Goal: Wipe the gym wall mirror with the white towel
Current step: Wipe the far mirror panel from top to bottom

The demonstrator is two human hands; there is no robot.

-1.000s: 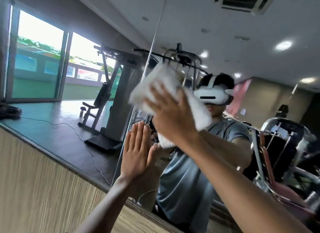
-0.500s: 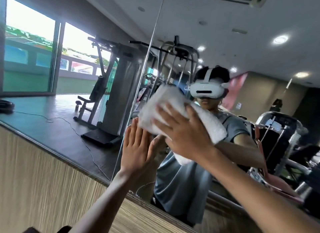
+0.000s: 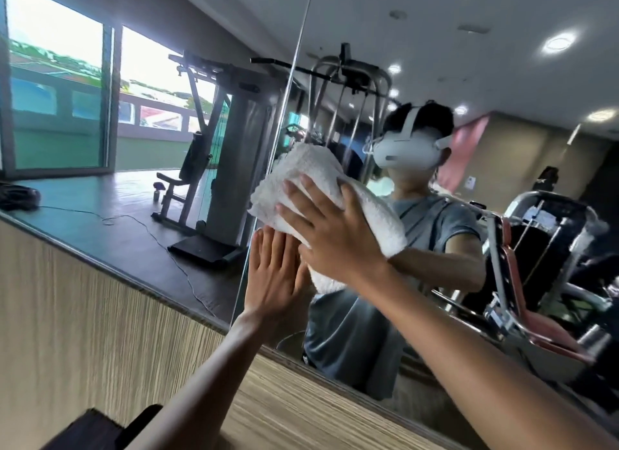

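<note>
A striped wood-grain wall panel (image 3: 83,315) runs below the smooth glass wall mirror (image 3: 100,201). The left hand (image 3: 271,275) lies flat on the glass, fingers straight and pressed together. Just above it, a thick, nubbly white towel (image 3: 311,171), bunched in folds, sits against the mirror under the right hand (image 3: 331,231), fingers spread wide.

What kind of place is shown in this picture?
Most likely a gym: a multi-station weight machine and a chrome cable machine are reflected in the large wall mirror.
</note>
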